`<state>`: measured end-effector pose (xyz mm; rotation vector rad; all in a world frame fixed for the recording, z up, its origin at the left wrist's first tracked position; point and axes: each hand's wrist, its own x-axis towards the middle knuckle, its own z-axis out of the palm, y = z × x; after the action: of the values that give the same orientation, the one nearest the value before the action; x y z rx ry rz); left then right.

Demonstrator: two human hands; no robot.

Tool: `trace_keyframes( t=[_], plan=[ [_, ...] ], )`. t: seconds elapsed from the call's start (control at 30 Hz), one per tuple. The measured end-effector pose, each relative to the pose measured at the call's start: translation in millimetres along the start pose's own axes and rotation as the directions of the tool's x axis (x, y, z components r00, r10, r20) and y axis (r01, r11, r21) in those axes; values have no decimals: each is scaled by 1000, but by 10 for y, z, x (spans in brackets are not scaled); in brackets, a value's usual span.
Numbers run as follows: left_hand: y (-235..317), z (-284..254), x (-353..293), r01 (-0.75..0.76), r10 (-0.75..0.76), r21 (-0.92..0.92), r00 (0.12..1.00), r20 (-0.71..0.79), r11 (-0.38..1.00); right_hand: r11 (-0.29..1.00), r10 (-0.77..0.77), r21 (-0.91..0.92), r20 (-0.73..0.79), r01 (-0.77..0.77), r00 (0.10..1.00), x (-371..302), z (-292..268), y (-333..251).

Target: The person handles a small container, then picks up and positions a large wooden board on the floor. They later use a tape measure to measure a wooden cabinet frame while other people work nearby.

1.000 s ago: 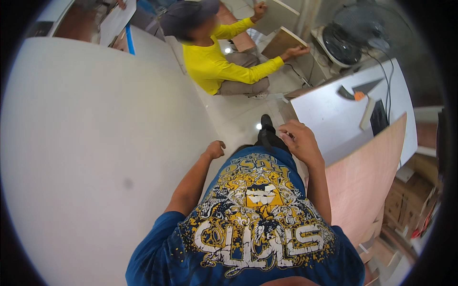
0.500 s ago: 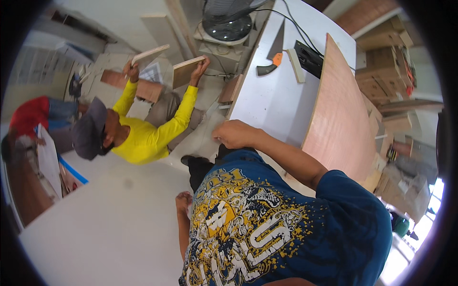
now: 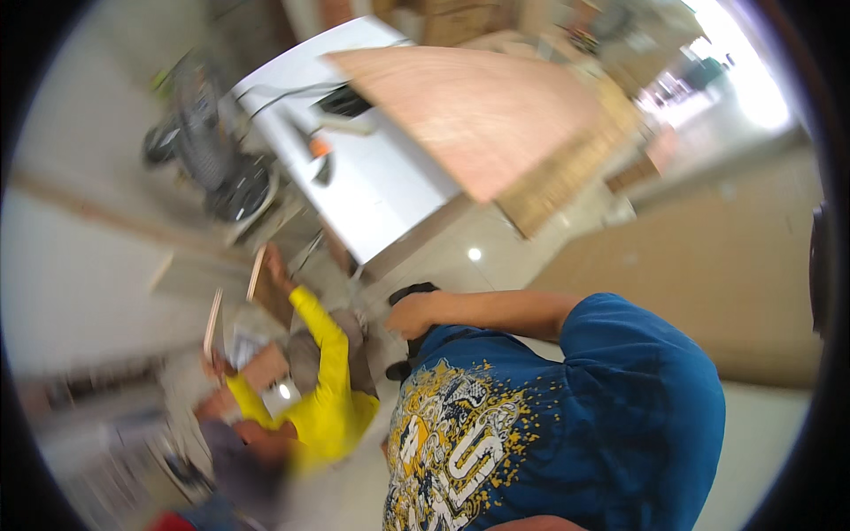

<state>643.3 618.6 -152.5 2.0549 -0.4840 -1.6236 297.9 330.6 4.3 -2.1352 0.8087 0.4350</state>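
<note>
My right hand (image 3: 411,315) hangs in front of my waist, fingers curled in and touching nothing around it. I see no object in it, though motion softens the picture. Behind my blue printed shirt (image 3: 620,416) my left hand is hidden. Beyond my right hand stands a white table (image 3: 381,190) bearing a handsaw (image 3: 320,155) with an orange and black handle and a wooden strip (image 3: 345,126). A large thin plywood sheet (image 3: 478,115) overhangs its right side.
A crouching person in a yellow top (image 3: 332,389) at the lower left holds two small boards, one board (image 3: 212,323) in each hand. A black fan (image 3: 202,142) stands left of the table. A wide brown sheet (image 3: 682,274) lies at the right.
My view has swung to the right, so the table and the other person sit further left. My left hand has dropped out of sight. My right hand stays curled.
</note>
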Motion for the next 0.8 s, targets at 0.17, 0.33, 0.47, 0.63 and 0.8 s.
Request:
trace_keyframes(
  t=[0.17,0.33,0.47,0.63,0.8],
  plan=[
    [468,-38,443,-42,-14,258,977,212,965,905,293,393,-304,-160,907,-653,836,262],
    [763,66,589,-87,-32,365,951,307,927,782,528,459,-128,-421,840,-974,1663,772],
    [872,281,528,-89,-55,408,943,328,909,650,633,604,-94,-462,769,-1149,2573,1286],
    [827,537,437,-51,-81,395,947,311,917,564,700,531,100,-633,707,-1318,3559,1842],
    [715,541,492,-66,-102,412,922,374,909,541,744,486,104,-686,660,-1592,4106,1790]
  ],
)
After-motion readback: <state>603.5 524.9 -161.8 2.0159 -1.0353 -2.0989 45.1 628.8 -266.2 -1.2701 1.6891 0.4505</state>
